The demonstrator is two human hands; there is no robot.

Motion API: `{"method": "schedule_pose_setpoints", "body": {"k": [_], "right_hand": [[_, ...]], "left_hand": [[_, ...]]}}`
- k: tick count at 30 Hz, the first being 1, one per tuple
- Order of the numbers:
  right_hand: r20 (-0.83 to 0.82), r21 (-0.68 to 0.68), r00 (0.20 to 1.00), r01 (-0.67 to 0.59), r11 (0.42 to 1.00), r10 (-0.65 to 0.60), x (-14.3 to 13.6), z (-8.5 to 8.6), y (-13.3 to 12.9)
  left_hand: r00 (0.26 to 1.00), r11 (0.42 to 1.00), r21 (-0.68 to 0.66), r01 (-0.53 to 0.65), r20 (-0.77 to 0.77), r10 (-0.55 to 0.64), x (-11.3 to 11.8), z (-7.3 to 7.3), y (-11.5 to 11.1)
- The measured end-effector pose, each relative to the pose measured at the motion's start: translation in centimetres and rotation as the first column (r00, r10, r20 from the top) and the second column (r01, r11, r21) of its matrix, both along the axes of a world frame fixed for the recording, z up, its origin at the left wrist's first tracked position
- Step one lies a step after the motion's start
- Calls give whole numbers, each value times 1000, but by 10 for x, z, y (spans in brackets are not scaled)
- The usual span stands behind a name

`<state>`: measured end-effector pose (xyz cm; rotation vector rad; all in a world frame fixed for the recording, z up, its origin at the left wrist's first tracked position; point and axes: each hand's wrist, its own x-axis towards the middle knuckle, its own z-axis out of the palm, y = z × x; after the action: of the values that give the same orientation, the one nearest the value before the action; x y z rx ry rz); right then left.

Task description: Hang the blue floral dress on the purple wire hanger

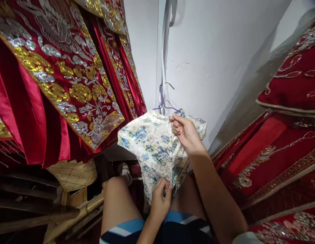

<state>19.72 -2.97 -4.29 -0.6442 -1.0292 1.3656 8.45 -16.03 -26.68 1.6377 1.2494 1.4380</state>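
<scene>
A short-sleeved white garment (pixel 157 145) with blue and green flowers hangs in the middle on a purple wire hanger (pixel 162 98). My right hand (pixel 184 132) pinches the edge of its opening near the collar. Lower down, the fingers of my left hand (pixel 161 200) pinch the same edge near the garment's lower part. Between the two hands the edge runs nearly straight up and down. The garment's lowest part is partly hidden behind my left hand.
Red garments (pixel 81 91) with gold and silver sequins hang at the left, above a wooden chair (pixel 78 200). More red beaded garments (pixel 279 149) are at the right. A white wall (pixel 210 44) with a vertical pole stands behind. My knees are below.
</scene>
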Motion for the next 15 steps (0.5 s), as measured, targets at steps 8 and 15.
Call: {"method": "schedule_pose_setpoints", "body": {"k": [8, 15], "right_hand": [[150, 100, 988, 32, 994, -47, -12, -22, -28], [171, 193, 985, -32, 981, -2, 1, -6, -25]], "left_hand": [[998, 981, 194, 4, -68, 10, -41, 113, 26], [887, 836, 548, 12, -392, 244, -49, 229, 94]]}}
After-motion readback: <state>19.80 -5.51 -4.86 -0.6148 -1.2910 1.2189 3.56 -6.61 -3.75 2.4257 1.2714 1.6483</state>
